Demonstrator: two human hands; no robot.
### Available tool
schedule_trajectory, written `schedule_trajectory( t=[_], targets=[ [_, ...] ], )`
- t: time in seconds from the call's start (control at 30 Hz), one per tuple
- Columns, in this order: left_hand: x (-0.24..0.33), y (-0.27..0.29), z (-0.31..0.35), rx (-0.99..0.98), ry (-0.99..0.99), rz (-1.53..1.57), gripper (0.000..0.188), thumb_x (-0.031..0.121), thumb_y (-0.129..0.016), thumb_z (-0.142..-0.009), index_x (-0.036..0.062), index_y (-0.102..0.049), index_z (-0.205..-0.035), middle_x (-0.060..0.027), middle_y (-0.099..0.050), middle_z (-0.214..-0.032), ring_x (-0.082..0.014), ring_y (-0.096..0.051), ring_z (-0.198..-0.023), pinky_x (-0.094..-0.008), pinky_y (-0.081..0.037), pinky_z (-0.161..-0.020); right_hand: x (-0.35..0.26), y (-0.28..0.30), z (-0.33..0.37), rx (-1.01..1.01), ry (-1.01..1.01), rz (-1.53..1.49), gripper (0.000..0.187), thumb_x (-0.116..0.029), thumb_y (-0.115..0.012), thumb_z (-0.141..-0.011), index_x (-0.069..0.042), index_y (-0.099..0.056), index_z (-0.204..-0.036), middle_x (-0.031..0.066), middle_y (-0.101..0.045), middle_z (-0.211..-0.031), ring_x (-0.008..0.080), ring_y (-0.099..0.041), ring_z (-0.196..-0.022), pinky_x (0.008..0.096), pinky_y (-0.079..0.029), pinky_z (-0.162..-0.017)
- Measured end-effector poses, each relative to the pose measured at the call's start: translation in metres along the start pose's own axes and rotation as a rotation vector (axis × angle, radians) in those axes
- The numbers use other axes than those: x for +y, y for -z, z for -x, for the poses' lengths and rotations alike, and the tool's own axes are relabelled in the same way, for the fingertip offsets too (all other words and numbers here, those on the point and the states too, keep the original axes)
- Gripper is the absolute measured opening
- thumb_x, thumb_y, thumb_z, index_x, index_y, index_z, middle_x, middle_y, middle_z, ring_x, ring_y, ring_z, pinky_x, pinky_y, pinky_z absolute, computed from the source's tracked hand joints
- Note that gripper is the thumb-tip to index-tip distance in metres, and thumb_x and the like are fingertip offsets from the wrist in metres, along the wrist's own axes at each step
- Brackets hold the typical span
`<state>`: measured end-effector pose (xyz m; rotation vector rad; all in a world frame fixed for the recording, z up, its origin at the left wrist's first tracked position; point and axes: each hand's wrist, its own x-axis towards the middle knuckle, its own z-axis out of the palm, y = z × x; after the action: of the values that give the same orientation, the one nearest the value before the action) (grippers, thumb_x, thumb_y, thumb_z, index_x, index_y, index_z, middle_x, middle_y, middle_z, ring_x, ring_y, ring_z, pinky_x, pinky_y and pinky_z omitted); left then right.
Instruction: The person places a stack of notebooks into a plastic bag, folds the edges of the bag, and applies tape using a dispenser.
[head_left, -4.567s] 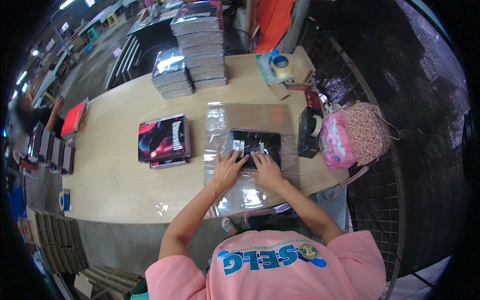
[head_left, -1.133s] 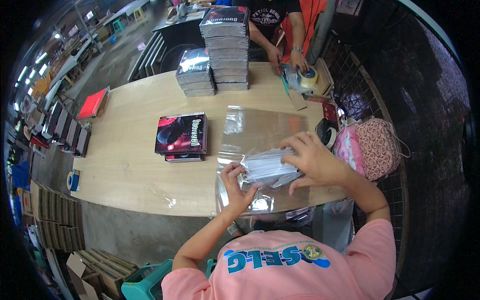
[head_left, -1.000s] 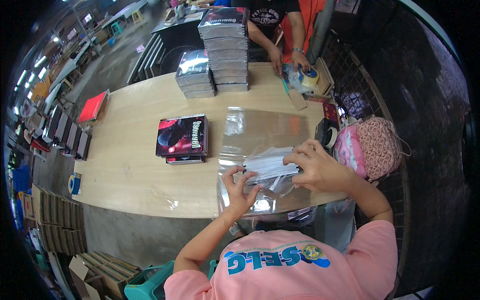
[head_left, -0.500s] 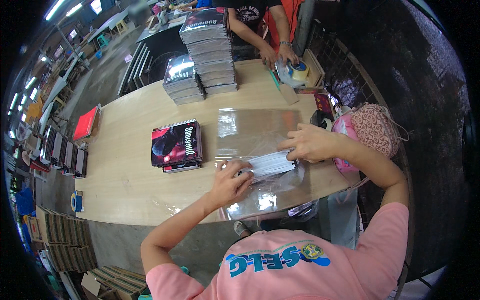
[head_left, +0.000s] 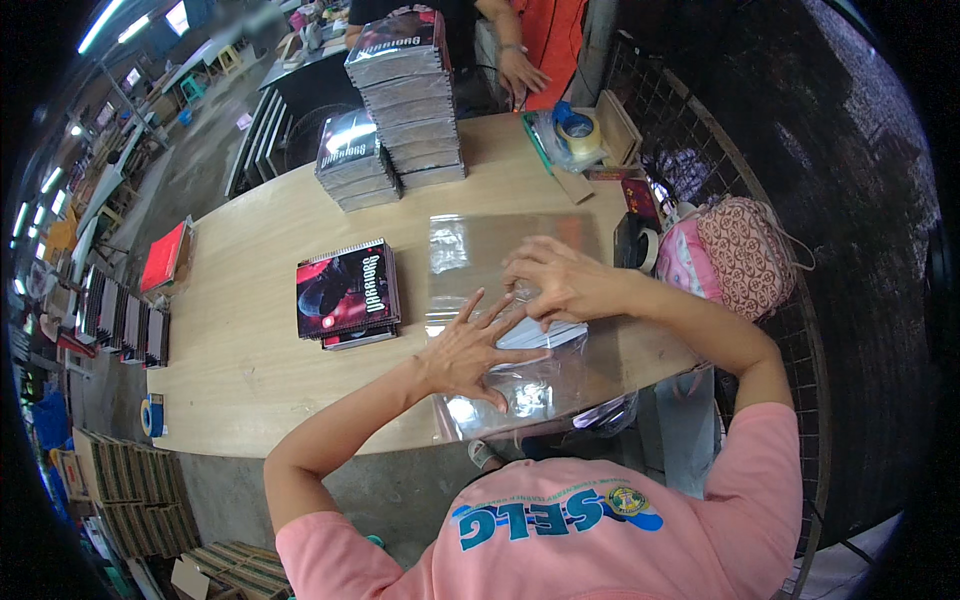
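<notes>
My left hand [head_left: 478, 350] lies flat with fingers spread on a white paper block [head_left: 562, 336], which is covered in clear film. Beside it my right hand [head_left: 560, 283] is closed, its fingers curled together over the block's far side; whatever they pinch is too hard to see. Under both hands a clear plastic sheet [head_left: 455, 270] is spread on the table, reflecting light. Most of the block is hidden by the hands and glare. To the left of the sheet rests a small pile of dark spiral notebooks [head_left: 345, 292] with red and black covers.
Tall stacks of wrapped notebooks [head_left: 412, 120] stand at the table's [head_left: 230, 330] far side. Tape rolls [head_left: 580, 135] sit at the far right, near a pink patterned bag [head_left: 735, 250]. A red pack [head_left: 166, 256] and blue tape [head_left: 152, 415] lie along the left edge. A co-worker's hand [head_left: 520, 72] shows beyond.
My left hand has opened out flat over the block. My right hand has moved left and away from its right end, beside the left hand. The co-worker's hands have left the tape rolls.
</notes>
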<state>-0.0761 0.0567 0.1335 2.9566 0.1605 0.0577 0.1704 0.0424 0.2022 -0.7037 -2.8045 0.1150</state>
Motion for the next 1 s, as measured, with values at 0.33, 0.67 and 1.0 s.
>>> schedule_trajectory(
  t=[0.33, 0.67, 1.0],
  targets=[
    [0.118, -0.114, 0.014, 0.158, 0.408, -0.132, 0.059, 0.044, -0.066, -0.082, 0.0308, -0.053, -0.138, -0.0258, -0.023, -0.155, -0.0406, -0.024, -0.145, -0.0742, -0.007, -0.108, 0.0, -0.082, 0.017, 0.387, -0.65, -0.561, 0.105, -0.041, -0.088, -0.061, -0.009, -0.035, -0.145, 0.0245, -0.038, -0.143, 0.0464, -0.039, -0.131, 0.0493, -0.035, -0.11],
    [0.023, -0.024, 0.012, 0.205, 0.206, -0.074, 0.081, 0.082, -0.046, -0.076, 0.033, -0.049, -0.14, 0.0011, -0.034, -0.156, -0.0327, -0.028, -0.143, -0.0692, -0.003, -0.11, 0.039, -0.104, 0.002, 0.038, -1.009, -0.471, 0.095, -0.057, -0.081, -0.067, -0.002, -0.047, -0.135, 0.0251, -0.06, -0.119, 0.0392, -0.056, -0.119, 0.0469, -0.044, -0.101],
    [0.016, -0.017, 0.003, 0.155, 0.158, 0.023, 0.078, 0.082, -0.048, -0.075, 0.0321, -0.054, -0.136, 0.0006, -0.031, -0.158, -0.0343, -0.021, -0.147, -0.0705, 0.003, -0.111, 0.061, -0.197, 0.263, 1.131, -1.857, -0.299, 0.03, -0.029, -0.074, -0.083, 0.001, -0.074, -0.079, 0.0127, -0.071, -0.073, 0.0237, -0.066, -0.066, 0.0374, -0.048, -0.066]
  ],
)
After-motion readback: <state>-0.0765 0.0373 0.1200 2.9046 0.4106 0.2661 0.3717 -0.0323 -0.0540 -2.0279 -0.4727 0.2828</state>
